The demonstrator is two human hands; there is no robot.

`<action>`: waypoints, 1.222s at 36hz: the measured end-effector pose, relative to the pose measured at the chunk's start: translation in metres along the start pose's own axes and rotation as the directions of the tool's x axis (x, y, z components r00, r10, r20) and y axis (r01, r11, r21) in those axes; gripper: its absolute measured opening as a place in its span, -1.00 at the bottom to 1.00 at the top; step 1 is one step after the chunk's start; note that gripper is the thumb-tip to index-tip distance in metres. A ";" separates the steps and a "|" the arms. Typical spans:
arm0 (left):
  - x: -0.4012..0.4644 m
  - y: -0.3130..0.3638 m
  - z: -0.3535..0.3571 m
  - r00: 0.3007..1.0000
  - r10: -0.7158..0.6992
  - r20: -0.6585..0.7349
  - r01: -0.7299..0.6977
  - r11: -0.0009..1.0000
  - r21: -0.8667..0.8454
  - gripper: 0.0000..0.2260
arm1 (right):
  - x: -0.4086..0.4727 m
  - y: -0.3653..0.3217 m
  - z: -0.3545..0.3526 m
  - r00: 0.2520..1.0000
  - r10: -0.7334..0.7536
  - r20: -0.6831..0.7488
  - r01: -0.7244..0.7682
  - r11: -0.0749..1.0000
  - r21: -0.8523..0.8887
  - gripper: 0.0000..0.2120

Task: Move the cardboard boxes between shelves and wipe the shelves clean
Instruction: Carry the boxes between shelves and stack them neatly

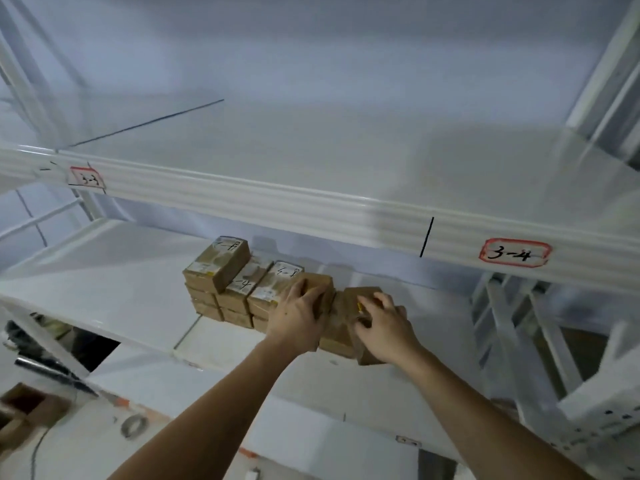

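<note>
Several small brown cardboard boxes (221, 268) stand stacked in a row on the white middle shelf (114, 285). My left hand (298, 315) grips a box (320, 282) at the right part of the row, fingers curled over its top. My right hand (384, 325) grips the rightmost box (362, 295), which stands slightly apart and tilted; something yellow shows under its fingers. A further box (337, 336) sits between my two hands. The upper shelf (311, 161) above is bare.
The upper shelf's front beam (277, 206) carries labels "3-3" (86, 176) and "3-4" (514, 253). White uprights and braces (512, 323) stand at the right. A lower shelf (311, 410) lies below. Brown cartons (24, 407) and a tape roll (133, 426) sit at the lower left.
</note>
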State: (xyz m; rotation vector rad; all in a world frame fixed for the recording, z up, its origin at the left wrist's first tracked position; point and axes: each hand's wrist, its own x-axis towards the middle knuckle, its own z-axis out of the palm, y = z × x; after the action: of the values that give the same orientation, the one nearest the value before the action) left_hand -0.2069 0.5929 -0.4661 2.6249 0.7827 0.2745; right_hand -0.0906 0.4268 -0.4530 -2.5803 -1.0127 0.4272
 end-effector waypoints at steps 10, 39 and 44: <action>0.055 -0.012 0.016 0.989 0.062 0.132 -0.065 0.998 0.016 -0.56 | 0.055 -0.032 0.038 0.961 0.258 -0.102 -0.257 0.966 0.025 -0.45; 0.076 -0.030 0.004 0.921 0.327 0.214 -0.337 0.942 0.009 -0.62 | 0.060 -0.025 0.059 0.923 0.322 -0.210 -0.254 0.921 0.295 -0.46; 0.069 -0.029 -0.020 0.873 0.439 0.213 -0.449 0.894 0.000 -0.61 | 0.021 -0.021 0.035 0.923 0.300 -0.239 -0.238 0.936 0.258 -0.50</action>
State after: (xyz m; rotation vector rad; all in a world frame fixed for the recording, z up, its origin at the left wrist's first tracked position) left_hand -0.1701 0.6597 -0.4548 2.7956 0.1067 0.0978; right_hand -0.1014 0.4629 -0.4790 -2.4879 -0.4830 0.2232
